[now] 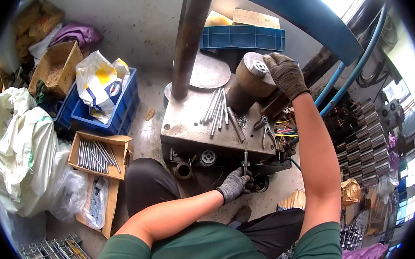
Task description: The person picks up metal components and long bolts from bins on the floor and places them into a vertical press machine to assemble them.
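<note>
My left hand (235,185), in a grey knit glove, is closed round a thin metal shaft (245,162) with a collar, held upright at the bench's front edge. My right hand (288,76), in a darker glove, reaches up with its fingers curled at the edge of a round slotted metal part (259,67). That part sits on top of a thick steel cylinder (254,82) on the metal bench (188,123). Several bare rods (215,110) and a thicker bar (236,124) lie left of the cylinder's foot. Near them are small rings (242,121) and pliers (268,133).
Stout posts (191,41) and a blue beam (292,15) frame the bench. Blue crates (112,118), a carton of rods (98,155) and white sacks (18,150) stand at left. Stacked metal parts (365,140) fill the right side; a blue bin (242,38) is behind.
</note>
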Demonstrator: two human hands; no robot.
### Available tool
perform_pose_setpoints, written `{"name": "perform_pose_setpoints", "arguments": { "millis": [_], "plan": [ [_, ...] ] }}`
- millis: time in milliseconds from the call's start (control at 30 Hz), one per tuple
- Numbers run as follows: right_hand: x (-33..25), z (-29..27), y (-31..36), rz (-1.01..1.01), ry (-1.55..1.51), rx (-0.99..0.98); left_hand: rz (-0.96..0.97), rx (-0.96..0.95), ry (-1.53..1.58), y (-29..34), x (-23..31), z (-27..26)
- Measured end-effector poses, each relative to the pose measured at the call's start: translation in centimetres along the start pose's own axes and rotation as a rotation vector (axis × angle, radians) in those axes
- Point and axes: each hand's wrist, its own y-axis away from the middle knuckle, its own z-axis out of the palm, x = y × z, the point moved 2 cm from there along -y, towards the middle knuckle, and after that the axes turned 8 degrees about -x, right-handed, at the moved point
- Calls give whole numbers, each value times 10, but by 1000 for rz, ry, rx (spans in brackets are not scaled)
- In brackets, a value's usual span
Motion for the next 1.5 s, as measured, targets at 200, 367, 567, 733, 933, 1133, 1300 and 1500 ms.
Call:
{"name": "perform_pose_setpoints", "arguments": {
  "millis": [200, 367, 567, 733, 933, 1133, 1300, 1500],
  "plan": [
    [19, -1, -5, 54, 69, -124, 3, -27, 81, -3, 11, 5],
    [47, 11, 24, -31, 78, 167, -13, -79, 194, -10, 16, 12],
    [84, 75, 110, 31, -601, 443, -25, -122, 384, -3, 35, 23],
    [95, 145, 186, 38, -247, 231, 38, -242, 490, -19, 28, 19],
    [89, 176, 200, 104, -41, 91, 59, -137, 331, -28, 32, 6],
    [86, 136, 243, 9, -497, 235, 76, -189, 314, -24, 32, 3],
    [52, 23, 336, -170, -346, 274, 121, -61, 178, -9, 42, 4],
    [82, -69, 406, -26, 189, 195, 263, -23, -136, 5, 22, -15]
  ]
}}
